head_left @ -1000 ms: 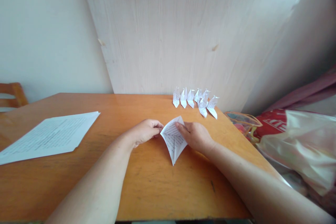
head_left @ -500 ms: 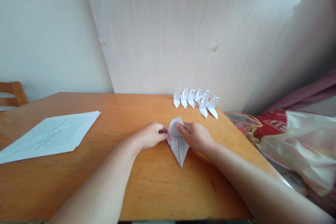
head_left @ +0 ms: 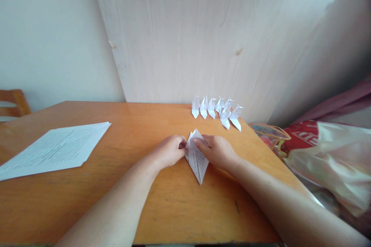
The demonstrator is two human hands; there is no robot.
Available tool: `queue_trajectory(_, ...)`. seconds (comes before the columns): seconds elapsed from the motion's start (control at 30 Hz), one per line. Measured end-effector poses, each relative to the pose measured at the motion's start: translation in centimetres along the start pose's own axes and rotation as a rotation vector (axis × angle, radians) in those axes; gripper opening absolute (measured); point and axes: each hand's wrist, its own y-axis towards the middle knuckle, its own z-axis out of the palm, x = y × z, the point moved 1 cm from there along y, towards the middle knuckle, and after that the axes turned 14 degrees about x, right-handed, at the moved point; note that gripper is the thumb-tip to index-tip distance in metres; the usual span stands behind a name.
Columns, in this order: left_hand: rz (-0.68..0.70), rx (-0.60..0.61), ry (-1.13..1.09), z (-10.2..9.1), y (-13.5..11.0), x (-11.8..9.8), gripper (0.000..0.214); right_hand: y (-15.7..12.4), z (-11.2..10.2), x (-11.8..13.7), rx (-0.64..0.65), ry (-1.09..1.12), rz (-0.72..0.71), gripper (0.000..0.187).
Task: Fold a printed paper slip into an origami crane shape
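Observation:
A folded sheet of printed paper (head_left: 197, 164), shaped like a narrow diamond with a centre crease, is held between my hands over the wooden table. My right hand (head_left: 218, 150) grips its right side, thumb on top and fingers hidden beneath. At the left edge, my left hand (head_left: 173, 149) pinches the paper between thumb and curled fingers. The diamond's lower point faces me; its upper end shows two tips slightly apart.
Several folded paper cranes (head_left: 212, 109) stand at the table's far right corner. A stack of printed sheets (head_left: 58, 148) lies on the left of the wooden table (head_left: 116, 189). A chair (head_left: 17, 102) is at far left; plastic bags (head_left: 333, 158) sit beyond the right edge.
The left flap of the folded paper has shifted, and a second tip now shows at the top. My left hand has moved slightly right; my right hand stays nearly in place.

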Motion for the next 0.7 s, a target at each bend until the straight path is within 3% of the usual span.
queue_trajectory(0.2, -0.004, -0.007, 0.042, 0.1, -0.1, -0.2, 0.008, 0.2, 0.0, -0.5, -0.024, 0.120, -0.036, 0.028)
queue_trajectory(0.4, 0.002, 0.009, 0.059, 0.2, -0.1, -0.3, 0.008, 0.9, 0.2, -0.5, -0.163, 0.258, -0.204, 0.022)
queue_trajectory(0.7, -0.027, -0.016, 0.119, 0.2, -0.1, -0.5, 0.006, 1.4, 0.8, -0.8, -0.248, 0.507, -0.338, 0.015)
